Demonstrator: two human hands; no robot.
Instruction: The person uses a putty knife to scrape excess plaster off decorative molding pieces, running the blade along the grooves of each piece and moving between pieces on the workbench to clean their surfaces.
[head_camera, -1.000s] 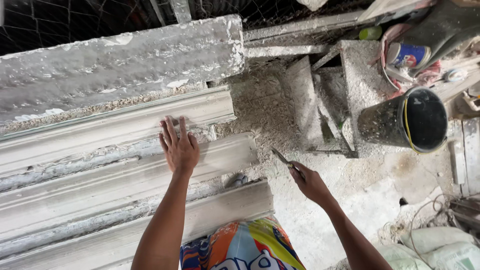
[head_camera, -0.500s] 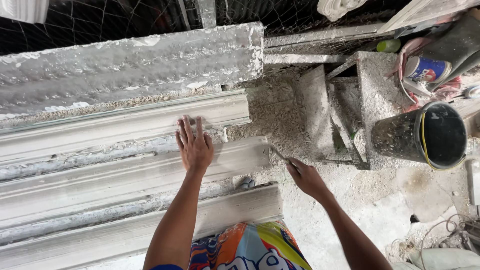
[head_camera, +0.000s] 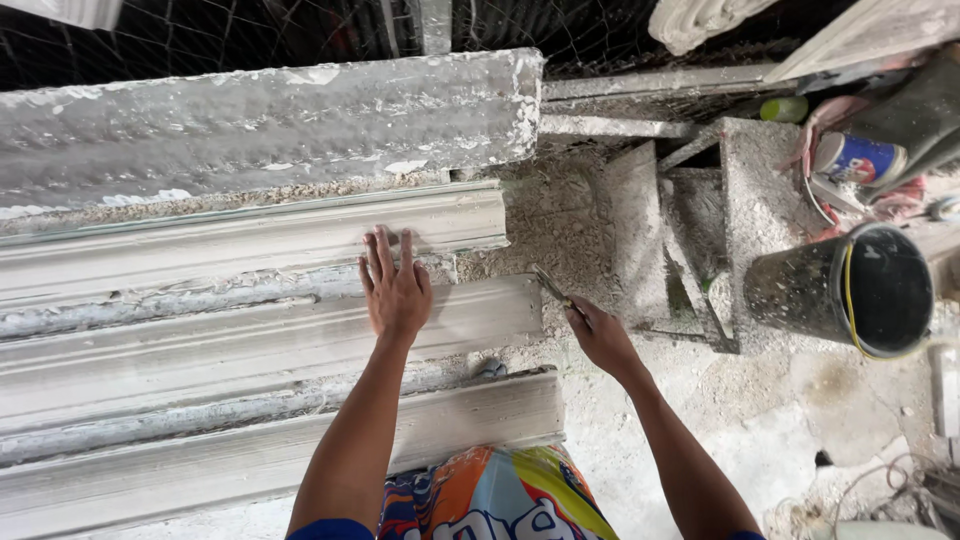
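1. The left hand (head_camera: 395, 288) lies flat, palm down, with the fingers stretched out and close together; it grasps nothing
2. This hand rests on the middle plaster moulding (head_camera: 250, 335), and its fingertips reach the crumbly seam between this piece and the upper plaster moulding (head_camera: 250, 240)
3. The right hand (head_camera: 600, 335) is closed around a thin scraper tool (head_camera: 552, 285); the fingers wrap the handle, so the handle itself is mostly hidden
4. The blade of the tool points up and to the left, and its tip is just beside the right end of the middle moulding, near the rough plaster crumbs there; I cannot tell if the tip touches the moulding
5. The mouldings lie side by side, long and white-grey, running from the left edge to about the middle of the view; a lower plaster moulding (head_camera: 300, 450) is nearest to the person
6. Behind them sits a rough concrete block (head_camera: 270, 125), covered with dried plaster splashes
7. To the right, well apart from both hands, a black bucket (head_camera: 850, 290) lies tilted on the dusty floor (head_camera: 760, 420), its opening turned to the right
8. Near the bucket, further back, stands a blue and white can (head_camera: 860, 158)
9. The person wears colourful shorts (head_camera: 500, 500), seen at the bottom edge
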